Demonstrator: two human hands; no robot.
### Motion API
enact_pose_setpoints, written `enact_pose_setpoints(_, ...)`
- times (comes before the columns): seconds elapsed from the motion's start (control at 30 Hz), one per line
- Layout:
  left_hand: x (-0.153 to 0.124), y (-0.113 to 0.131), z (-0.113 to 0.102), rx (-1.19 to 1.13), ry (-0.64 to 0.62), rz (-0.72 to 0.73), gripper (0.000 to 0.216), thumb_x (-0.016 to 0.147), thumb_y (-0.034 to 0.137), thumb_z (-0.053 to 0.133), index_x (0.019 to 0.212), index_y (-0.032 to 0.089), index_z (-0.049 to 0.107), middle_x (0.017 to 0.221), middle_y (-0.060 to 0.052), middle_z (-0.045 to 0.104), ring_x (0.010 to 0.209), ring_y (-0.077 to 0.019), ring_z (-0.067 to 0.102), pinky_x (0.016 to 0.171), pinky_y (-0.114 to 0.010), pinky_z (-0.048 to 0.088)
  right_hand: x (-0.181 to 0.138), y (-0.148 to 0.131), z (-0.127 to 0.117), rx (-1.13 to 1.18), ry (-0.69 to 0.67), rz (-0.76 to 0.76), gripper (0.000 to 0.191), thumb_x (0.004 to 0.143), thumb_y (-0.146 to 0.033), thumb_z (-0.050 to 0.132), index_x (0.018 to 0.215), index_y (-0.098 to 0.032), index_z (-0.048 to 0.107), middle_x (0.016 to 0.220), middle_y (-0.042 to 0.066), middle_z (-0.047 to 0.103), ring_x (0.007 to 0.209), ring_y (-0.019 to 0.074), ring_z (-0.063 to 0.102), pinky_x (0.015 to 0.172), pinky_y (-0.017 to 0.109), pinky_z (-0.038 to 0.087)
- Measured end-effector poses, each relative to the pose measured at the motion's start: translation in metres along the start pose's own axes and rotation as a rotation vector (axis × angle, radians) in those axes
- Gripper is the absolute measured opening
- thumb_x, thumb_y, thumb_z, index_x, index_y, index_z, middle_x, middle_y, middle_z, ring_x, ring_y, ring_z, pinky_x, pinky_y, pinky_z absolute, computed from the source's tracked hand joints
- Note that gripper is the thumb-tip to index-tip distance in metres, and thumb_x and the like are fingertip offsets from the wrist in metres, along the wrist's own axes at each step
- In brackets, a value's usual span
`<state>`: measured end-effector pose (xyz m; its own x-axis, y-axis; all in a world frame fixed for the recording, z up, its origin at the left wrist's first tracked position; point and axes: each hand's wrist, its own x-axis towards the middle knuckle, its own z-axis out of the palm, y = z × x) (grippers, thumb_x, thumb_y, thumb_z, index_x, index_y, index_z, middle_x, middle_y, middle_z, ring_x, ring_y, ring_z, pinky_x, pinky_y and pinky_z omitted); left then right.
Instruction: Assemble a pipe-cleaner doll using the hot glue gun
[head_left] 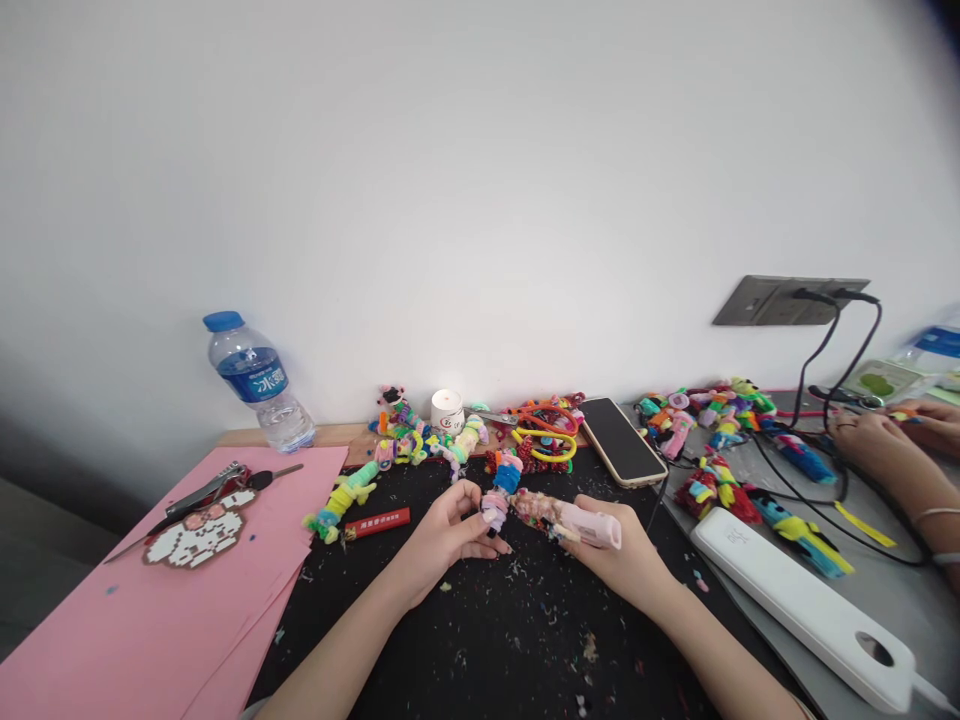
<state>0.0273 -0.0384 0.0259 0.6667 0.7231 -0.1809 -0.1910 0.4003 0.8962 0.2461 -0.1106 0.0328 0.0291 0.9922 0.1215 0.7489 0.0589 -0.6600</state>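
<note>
Black tabletop [487, 640] | left hand [448, 535] pinches figure [499, 503] | right hand [628, 562] grips tool [592, 526]

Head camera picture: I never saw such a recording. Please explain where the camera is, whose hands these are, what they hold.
There is no machine here. One camera sits on a person's head and looks down, so both arms from the bottom edge are that person's. The left hand pinches the lilac end of a fuzzy multi-coloured craft piece; the right hand grips a pink tool at its other end. They work over a black mat. Around lie pink paper, a water bottle, scissors, a phone and more fuzzy figures. The hands at the right edge belong to another person.
</note>
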Motion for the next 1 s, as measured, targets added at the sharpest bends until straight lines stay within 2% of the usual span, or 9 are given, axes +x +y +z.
enact_pose_setpoints(0.3,0.0011,-0.0021,-0.0027,-0.020,-0.027,0.012,0.030,0.075,0.035,0.065,0.080,0.021,0.039,0.085,0.002,0.057,0.073,-0.0182,0.067,0.072,-0.034,0.049,0.0007,-0.0012,-0.0003,0.025,-0.005,0.017,0.028,0.073,-0.027,0.058,0.058,-0.020,0.036,0.052,-0.007,0.034,0.047,0.0077,0.032,0.043,0.021,0.025)
enact_pose_setpoints(0.67,-0.0006,-0.0001,-0.0037,-0.035,-0.012,0.011,0.032,0.074,0.040,0.065,0.081,0.021,0.040,0.085,0.001,0.058,0.076,-0.0191,0.066,0.074,-0.034,0.049,0.0004,-0.0041,-0.0025,0.049,0.032,0.019,0.031,0.072,-0.030,0.059,0.056,-0.020,0.034,0.049,-0.007,0.033,0.045,0.0069,0.031,0.040,0.020,0.023)
enact_pose_setpoints(1.0,0.0005,-0.0030,-0.0055,-0.073,-0.019,0.018,0.025,0.079,0.034,0.061,0.084,0.021,0.040,0.087,0.001,0.058,0.075,-0.0180,0.067,0.071,-0.031,0.049,0.0006,-0.0029,-0.0015,0.049,0.009,0.034,0.032,0.075,-0.032,0.056,0.058,-0.021,0.031,0.052,-0.007,0.031,0.048,0.0074,0.028,0.043,0.021,0.022)
